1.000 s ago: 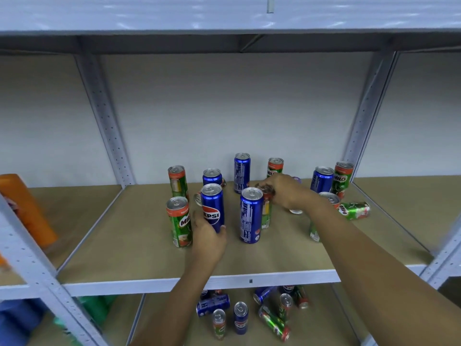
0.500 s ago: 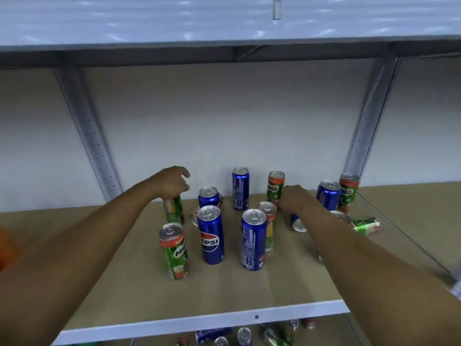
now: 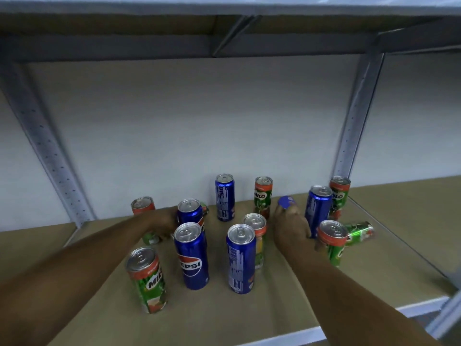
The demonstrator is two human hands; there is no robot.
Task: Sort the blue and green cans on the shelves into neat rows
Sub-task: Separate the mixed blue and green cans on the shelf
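Blue and green cans stand mixed on the brown shelf board (image 3: 249, 315). My left hand (image 3: 166, 222) reaches past a green can (image 3: 142, 204) at the back left, and its fingers curl on the left side of a blue can (image 3: 189, 212). My right hand (image 3: 290, 229) grips a tilted blue can (image 3: 287, 203) whose base points up and away. In front stand a green Milo can (image 3: 148, 280), a Pepsi can (image 3: 192, 258) and another blue can (image 3: 240, 260). A blue can (image 3: 224, 197) and a green can (image 3: 263, 196) stand by the back wall.
To the right stand a blue can (image 3: 318, 208) and two green cans (image 3: 339, 193) (image 3: 333, 243); another green can (image 3: 360, 232) lies on its side. Grey slanted posts (image 3: 50, 156) (image 3: 354, 126) flank the bay. The upper shelf (image 3: 224, 36) hangs overhead.
My left hand has left the top of the back-left green can and dropped to the blue can beside it. My right hand has lifted the lying blue can. The camera has moved closer.
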